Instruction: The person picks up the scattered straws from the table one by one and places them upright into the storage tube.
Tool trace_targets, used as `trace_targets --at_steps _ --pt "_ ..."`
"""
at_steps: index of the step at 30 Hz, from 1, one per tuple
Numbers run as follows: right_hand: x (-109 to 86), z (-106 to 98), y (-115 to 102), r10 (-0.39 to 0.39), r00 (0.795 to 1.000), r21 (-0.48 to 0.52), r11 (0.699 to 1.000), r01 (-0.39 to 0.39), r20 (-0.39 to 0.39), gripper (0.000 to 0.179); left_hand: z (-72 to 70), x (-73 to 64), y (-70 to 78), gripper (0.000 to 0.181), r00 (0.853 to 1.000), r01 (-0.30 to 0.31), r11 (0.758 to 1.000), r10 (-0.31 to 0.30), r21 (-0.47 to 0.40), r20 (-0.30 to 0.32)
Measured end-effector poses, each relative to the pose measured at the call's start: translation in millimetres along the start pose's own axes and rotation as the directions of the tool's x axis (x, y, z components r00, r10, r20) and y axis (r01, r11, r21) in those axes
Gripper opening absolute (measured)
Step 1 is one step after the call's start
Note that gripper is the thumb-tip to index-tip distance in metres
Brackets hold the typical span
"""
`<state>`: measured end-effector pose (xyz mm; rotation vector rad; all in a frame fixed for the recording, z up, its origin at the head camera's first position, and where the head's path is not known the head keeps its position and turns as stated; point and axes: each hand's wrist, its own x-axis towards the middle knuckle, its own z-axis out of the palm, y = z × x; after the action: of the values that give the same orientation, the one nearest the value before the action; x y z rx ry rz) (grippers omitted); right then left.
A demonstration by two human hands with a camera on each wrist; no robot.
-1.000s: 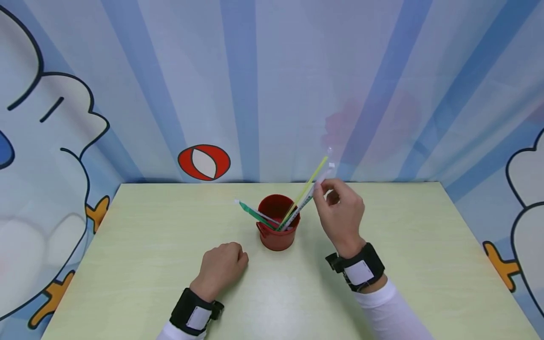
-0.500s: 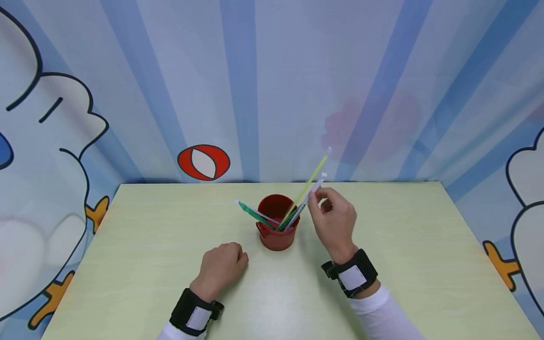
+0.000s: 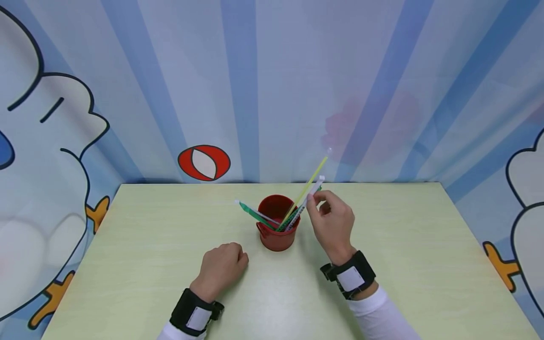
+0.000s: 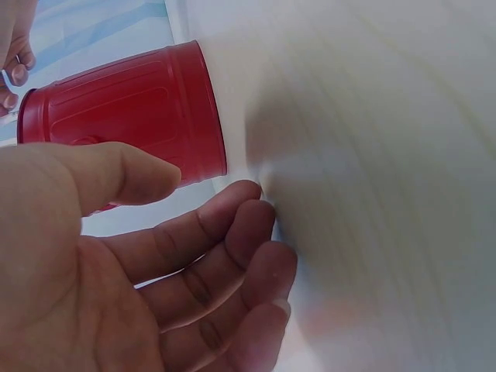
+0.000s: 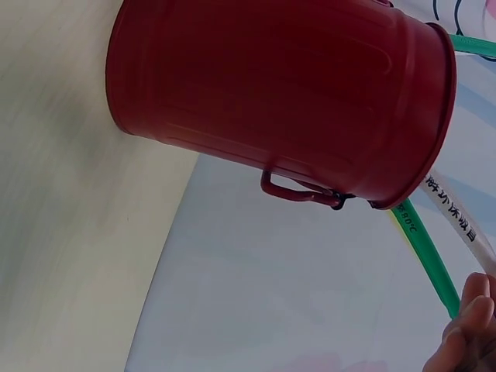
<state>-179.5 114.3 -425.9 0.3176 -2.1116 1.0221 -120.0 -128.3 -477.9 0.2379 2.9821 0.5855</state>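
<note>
A small red metal bucket (image 3: 278,242) stands mid-table with several thin wrapped drinking straws leaning in it. My right hand (image 3: 333,222), right of the rim, pinches a white wrapped straw (image 3: 318,182) near its upper end; the straw's lower end is inside the bucket. Printed characters run along this white straw (image 5: 456,208) in the right wrist view, where a green straw (image 5: 428,254) slants close by. A yellow straw (image 3: 319,166) rises behind it, and another green straw (image 3: 250,211) leans left. My left hand (image 3: 222,265) rests on the table, fingers loosely curled around nothing.
The pale wooden table (image 3: 148,222) ends at a blue striped backdrop (image 3: 276,94) with cartoon prints. A side handle (image 5: 298,194) sticks out from the bucket. Black straps (image 3: 354,275) circle both wrists.
My right hand has moved down and slightly left with the white straw, which sinks deeper into the bucket. The left hand and the bucket stay where they were.
</note>
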Motion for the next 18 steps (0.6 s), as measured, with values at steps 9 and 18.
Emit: trace_targets --at_steps 9,18 --pt "-0.1 1.1 -0.7 0.003 1.000 -0.001 1.000 -0.003 0.010 0.017 0.1 0.1 -0.4 0.026 1.000 -0.001 1.000 0.001 0.001 0.002" --pt "-0.7 0.6 2.1 0.028 1.000 0.001 1.000 -0.028 0.010 0.016 -0.5 -0.7 -0.3 0.028 1.000 -0.007 1.000 0.007 -0.005 -0.008"
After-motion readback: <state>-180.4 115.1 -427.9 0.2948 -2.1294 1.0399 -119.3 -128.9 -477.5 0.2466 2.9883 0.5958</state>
